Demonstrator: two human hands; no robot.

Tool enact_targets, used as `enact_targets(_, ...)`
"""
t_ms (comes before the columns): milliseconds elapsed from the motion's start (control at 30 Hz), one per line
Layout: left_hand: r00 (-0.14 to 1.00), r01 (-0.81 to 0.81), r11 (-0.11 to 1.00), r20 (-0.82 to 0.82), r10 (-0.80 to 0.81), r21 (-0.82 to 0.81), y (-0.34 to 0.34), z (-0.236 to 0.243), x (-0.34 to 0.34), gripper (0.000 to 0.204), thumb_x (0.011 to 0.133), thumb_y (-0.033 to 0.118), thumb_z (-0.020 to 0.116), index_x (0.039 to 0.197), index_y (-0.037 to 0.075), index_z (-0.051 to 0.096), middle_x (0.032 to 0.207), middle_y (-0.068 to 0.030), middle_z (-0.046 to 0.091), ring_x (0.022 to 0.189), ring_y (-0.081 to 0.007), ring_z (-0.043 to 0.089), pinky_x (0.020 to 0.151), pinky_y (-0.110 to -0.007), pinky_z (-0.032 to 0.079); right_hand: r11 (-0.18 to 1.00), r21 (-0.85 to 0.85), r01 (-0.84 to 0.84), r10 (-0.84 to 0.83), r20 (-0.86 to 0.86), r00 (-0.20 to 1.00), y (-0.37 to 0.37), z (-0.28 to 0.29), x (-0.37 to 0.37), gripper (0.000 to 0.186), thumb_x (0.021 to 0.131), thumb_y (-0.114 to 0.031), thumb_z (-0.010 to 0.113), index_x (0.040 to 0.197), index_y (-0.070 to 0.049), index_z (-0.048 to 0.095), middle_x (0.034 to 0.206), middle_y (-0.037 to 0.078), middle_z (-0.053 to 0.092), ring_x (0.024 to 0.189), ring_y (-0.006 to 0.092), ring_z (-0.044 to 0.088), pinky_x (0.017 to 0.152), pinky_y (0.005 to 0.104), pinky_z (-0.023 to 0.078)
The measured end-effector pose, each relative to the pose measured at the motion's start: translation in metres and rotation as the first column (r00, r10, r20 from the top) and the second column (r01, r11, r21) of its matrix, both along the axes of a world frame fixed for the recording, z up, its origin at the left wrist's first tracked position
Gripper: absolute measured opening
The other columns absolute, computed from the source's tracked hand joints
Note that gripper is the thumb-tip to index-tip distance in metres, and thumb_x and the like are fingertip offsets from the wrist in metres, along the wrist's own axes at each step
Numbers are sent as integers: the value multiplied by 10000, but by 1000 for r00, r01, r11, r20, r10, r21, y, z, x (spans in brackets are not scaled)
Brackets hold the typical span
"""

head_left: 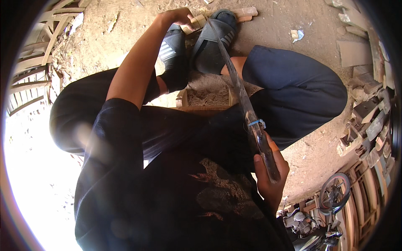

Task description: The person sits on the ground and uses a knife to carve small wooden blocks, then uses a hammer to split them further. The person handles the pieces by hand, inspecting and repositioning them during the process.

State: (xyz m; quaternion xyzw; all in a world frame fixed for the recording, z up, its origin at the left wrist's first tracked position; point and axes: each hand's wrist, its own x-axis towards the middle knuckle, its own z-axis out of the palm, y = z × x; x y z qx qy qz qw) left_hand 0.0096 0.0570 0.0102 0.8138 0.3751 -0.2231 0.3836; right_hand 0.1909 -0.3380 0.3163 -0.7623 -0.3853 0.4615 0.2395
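A pale piece of wood (197, 24) lies on the ground at the far middle, partly under my right sandal (215, 39). My left hand (179, 17) reaches out to its left end, the fingers curled against it. In my right hand (271, 175) is the dark handle of a long-bladed tool (234, 77), with a blue tie where blade and handle meet. The blade shows nearly edge-on, so I cannot tell whether it is a saw or a machete. Its far tip comes down by the wood, between my left hand and the sandal.
My bent legs, in dark trousers (293, 88), frame the dirt ground (276, 25). Below me is the edge of a wooden seat (201, 109). Wood scraps (364, 113) are heaped at the right, with a motorcycle (301, 224) and a wheel (335, 192) at the lower right.
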Motion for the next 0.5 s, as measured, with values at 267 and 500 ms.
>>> enact_targets(267,996,-24,999,84,21,35,16,-14,-7,532,714,371,809,1105,31,687,1040,-165,698,950,-257,666,835,-373,527,997,-77,10,-18,-105,994,23,-8,-3,462,866,-10,572,1318,48,492,1126,229,646,1008,255,659,859,304,483)
enact_targets(500,948,-283,958,165,272,49,1,-18,-9,616,665,377,805,1149,24,658,1080,-196,678,1029,-306,652,921,-368,502,1000,24,-3,5,-71,997,27,-21,-7,444,864,10,560,1297,79,493,1138,252,635,1032,293,654,882,316,481)
